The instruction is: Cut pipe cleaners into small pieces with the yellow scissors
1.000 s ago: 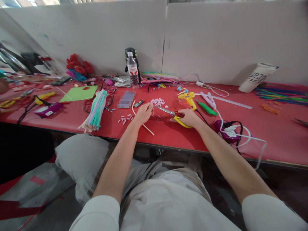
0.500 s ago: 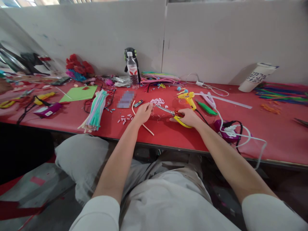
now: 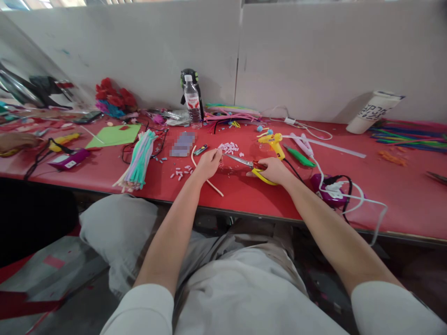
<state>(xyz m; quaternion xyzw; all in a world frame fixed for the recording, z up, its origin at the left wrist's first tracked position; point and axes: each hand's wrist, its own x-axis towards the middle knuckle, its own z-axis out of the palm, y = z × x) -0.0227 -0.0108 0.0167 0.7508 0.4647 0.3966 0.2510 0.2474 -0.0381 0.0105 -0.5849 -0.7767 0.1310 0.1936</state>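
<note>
My right hand (image 3: 273, 171) is wrapped round the handles of yellow-handled scissors (image 3: 260, 176), whose blades point left. At the blade tips, my left hand (image 3: 209, 163) pinches something too small to make out. Behind the blades lies a pile of short pale pink pieces (image 3: 229, 148), and more such pieces (image 3: 179, 174) lie left of my left hand. A cream stem (image 3: 215, 188) curves on the red table (image 3: 244, 204), passing under my left hand. A small cutter (image 3: 201, 150) rests just behind that hand.
A bundle of pastel stems (image 3: 139, 160) and green sheet (image 3: 115, 136) lie left. The yellow glue gun (image 3: 273, 142), green tool (image 3: 300, 157) and purple box with cords (image 3: 328, 190) are right. A bottle (image 3: 193, 104) and leaning cup (image 3: 373, 111) stand behind. Another person's hand (image 3: 17, 143) is far left.
The other person's hand has come further into view at the far left, over the yellow scissors there. My hands have barely moved.
</note>
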